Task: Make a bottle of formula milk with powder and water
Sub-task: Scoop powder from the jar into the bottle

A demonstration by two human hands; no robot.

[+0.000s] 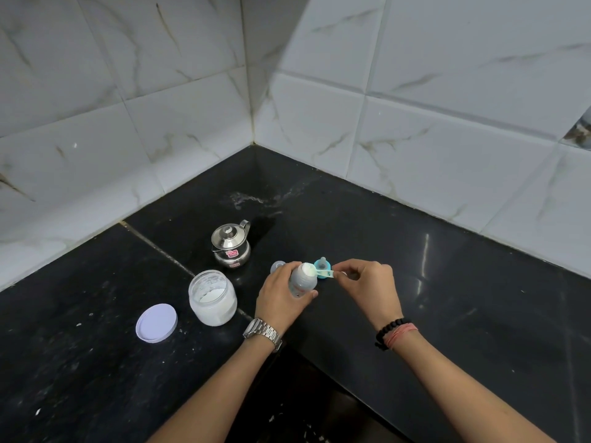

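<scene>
**Powder going into the bottle at the counter corner**

The left hand (283, 294) is wrapped around a small clear baby bottle (302, 281), fingers curled behind it and the thumb across its front, holding it tilted a little toward the person above the black counter (447, 282). The bottle's mouth is open and white powder shows heaped at the opening.

The right hand (367, 284) pinches the handle of a pale blue-green scoop (324, 274) between thumb and fingertips, the other fingers loosely folded. The scoop's bowl end sits right at the rim of the bottle's mouth.

Just behind the scoop, on the counter, stands the bottle's teal ring with its teat (323, 263) pointing up. A small clear cap (277, 267) lies just behind the left hand's fingers.

To the left of the bottle is an open plastic jar (212, 297) partly filled with white powder, its walls dusted inside. Its pale round lid (156, 322) lies flat on the counter further left, apart from the jar. Behind the jar stands a small steel pot (231, 246) with its lid on and a red sticker on its side.

The left wrist carries a metal watch (262, 334); the right wrist has a black bead bracelet (391, 330) and a pink thread. White marbled tiles (447, 139) line both walls meeting at the corner.
</scene>
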